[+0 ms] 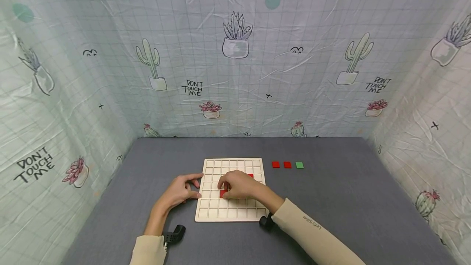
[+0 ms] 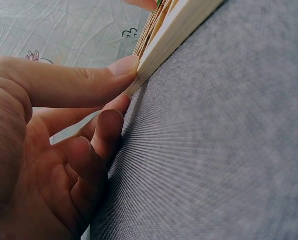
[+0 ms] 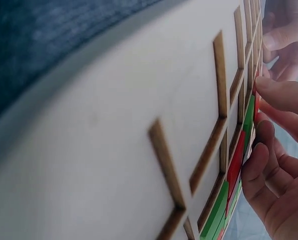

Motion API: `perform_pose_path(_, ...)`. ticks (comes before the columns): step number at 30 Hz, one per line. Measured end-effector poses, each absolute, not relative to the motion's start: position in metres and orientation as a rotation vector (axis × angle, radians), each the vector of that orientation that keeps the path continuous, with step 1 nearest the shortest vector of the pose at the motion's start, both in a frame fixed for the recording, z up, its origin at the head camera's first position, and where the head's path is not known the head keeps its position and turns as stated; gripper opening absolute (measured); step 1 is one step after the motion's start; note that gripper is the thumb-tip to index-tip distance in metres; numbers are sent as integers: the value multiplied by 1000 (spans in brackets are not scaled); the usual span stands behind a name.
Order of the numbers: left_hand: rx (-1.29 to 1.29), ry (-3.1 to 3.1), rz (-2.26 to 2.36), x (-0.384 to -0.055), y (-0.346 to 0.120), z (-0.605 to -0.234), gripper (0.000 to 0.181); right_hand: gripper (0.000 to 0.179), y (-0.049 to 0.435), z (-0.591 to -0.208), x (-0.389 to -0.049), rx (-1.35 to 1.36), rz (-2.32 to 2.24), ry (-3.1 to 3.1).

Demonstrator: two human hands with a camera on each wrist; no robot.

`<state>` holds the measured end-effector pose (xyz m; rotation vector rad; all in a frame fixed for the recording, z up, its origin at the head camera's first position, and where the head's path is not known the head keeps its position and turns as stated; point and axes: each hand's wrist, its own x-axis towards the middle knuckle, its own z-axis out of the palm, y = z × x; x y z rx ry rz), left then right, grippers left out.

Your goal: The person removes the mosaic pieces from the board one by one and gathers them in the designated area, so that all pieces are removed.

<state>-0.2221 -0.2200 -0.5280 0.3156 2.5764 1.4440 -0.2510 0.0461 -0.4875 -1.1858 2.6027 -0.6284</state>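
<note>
A light wooden grid board (image 1: pixel 213 214) lies flat on the table. My left hand (image 1: pixel 178 191) is at its left side, thumb and index fingertips spread apart and touching the board's edge. In the left wrist view the thumb tip rests against that edge, while other fingers bend loosely beside it. My right hand (image 1: pixel 239 184) reaches over the middle of the board and pinches a red square tile (image 1: pixel 223 194) at a grid cell. The right wrist view shows green tiles (image 3: pixel 216 210) and another red tile (image 3: pixel 235 162) in the grid, mostly hidden from the head view by the right hand.
Two red tiles, one left (image 1: pixel 275 165) and one right (image 1: pixel 287 165), lie in a row with a green tile (image 1: pixel 299 165), right of the board's far corner. A grey cloth covers the table (image 1: pixel 331 199). Patterned curtains (image 1: pixel 235 93) close off the back and both sides.
</note>
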Motion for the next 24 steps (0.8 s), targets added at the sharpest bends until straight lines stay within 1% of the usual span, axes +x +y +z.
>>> perform_pose_path(4, 319, 2574, 1446, -222, -220, -529, 69, 19, 46, -486, -250, -1179, -646, 2603)
perform_pose_path(14, 313, 2578, 1448, -221, -220, -528, 69, 12, 45, -488, -248, -1157, -641, 2620)
perform_pose_path(24, 321, 2588, 1436, -221, -220, -529, 68, 17, 46, -488, -245, -1166, -587, 2679)
